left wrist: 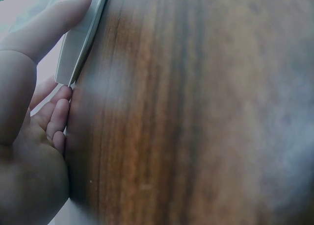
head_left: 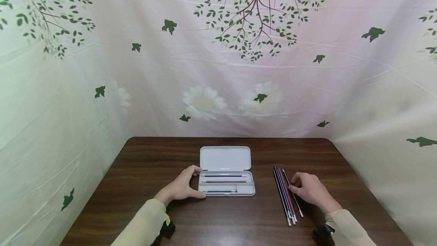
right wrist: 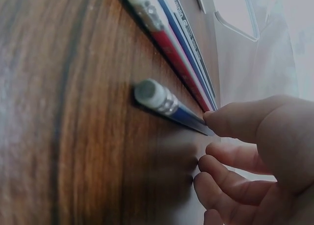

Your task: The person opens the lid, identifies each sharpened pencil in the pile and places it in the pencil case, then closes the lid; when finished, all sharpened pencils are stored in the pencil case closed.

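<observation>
My left hand holds the left end of a white pencil case, its thumb at the front corner and its fingers at the back one. The case's lid stands open at the rear. A dark pencil and a red pencil lie in the long compartment, and another dark pencil in the front left one. To the right, my right hand pinches a blue pencil between thumb and forefinger. Its eraser end points toward me, apart from the neighbouring bundle.
Several blue and red pencils lie side by side between the case and my right hand, erasers toward me. Everything is on a dark wooden table. A printed cloth hangs behind and at both sides.
</observation>
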Available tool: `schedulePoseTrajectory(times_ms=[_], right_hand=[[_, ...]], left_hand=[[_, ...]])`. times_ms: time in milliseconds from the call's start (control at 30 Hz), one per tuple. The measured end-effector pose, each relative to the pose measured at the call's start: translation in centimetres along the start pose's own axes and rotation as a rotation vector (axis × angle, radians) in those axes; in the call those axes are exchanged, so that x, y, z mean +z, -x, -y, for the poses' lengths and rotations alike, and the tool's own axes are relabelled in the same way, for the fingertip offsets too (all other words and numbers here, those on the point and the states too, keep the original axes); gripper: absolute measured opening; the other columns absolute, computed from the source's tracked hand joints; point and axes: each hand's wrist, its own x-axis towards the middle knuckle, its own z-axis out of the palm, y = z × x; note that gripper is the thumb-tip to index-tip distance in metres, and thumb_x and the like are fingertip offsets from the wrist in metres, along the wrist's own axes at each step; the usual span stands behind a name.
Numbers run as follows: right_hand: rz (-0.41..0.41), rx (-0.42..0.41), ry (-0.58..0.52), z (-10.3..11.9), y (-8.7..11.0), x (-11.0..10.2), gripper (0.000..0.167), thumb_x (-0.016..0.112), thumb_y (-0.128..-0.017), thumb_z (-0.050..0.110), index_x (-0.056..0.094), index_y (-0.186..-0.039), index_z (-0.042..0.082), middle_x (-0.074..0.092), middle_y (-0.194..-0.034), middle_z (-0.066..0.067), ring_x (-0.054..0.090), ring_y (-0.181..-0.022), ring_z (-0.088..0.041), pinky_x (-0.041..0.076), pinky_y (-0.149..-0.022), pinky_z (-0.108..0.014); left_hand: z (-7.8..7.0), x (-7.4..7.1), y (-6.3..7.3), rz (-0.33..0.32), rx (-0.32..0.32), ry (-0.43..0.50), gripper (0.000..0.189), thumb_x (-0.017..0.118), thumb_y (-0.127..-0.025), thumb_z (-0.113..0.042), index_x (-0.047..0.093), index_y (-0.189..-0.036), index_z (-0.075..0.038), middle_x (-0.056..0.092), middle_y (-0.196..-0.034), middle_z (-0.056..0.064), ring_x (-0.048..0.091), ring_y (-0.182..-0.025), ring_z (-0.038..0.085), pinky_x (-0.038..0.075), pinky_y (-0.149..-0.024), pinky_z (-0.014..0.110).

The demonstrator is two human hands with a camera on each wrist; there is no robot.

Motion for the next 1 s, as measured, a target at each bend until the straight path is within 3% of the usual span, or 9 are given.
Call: schedulePoseTrajectory(times_ms=[300, 600, 1000], right_hand=[[-0.007, 0.043, 0.02, 0.2, 0.2, 0.1, 0.012, 0.08, -0.087, 0.014, 0.069, -0.088, 0.008, 0.069, -0.08, -0.001, 0.063, -0.073, -0.015, 0.053, -0.063, -0.04], [0.021, 0.107, 0.037, 0.4, 0.1, -0.3, 0.007, 0.075, -0.089, 0.013, 0.071, -0.093, 0.008, 0.068, -0.083, -0.001, 0.062, -0.076, -0.019, 0.052, -0.066, -0.046], [-0.012, 0.065, -0.002, 0.8, 0.0, -1.4, 0.006, 0.072, -0.093, 0.009, 0.07, -0.097, 0.004, 0.064, -0.081, -0.004, 0.057, -0.071, -0.019, 0.049, -0.061, -0.037]], left_hand=[[0.1, 0.0, -0.1, -0.002, 0.0, -0.005, 0.085, 0.093, -0.077, -0.048, 0.049, -0.143, -0.016, 0.052, -0.134, 0.003, 0.045, -0.128, 0.022, 0.038, -0.11, 0.051], [0.2, 0.0, -0.1, 0.004, -0.004, 0.0, 0.086, 0.092, -0.077, -0.048, 0.049, -0.144, -0.016, 0.052, -0.136, 0.003, 0.045, -0.129, 0.022, 0.039, -0.111, 0.051], [0.3, 0.0, -0.2, -0.003, 0.003, -0.007, 0.086, 0.093, -0.076, -0.049, 0.049, -0.143, -0.016, 0.052, -0.134, 0.002, 0.046, -0.128, 0.021, 0.039, -0.11, 0.05]])
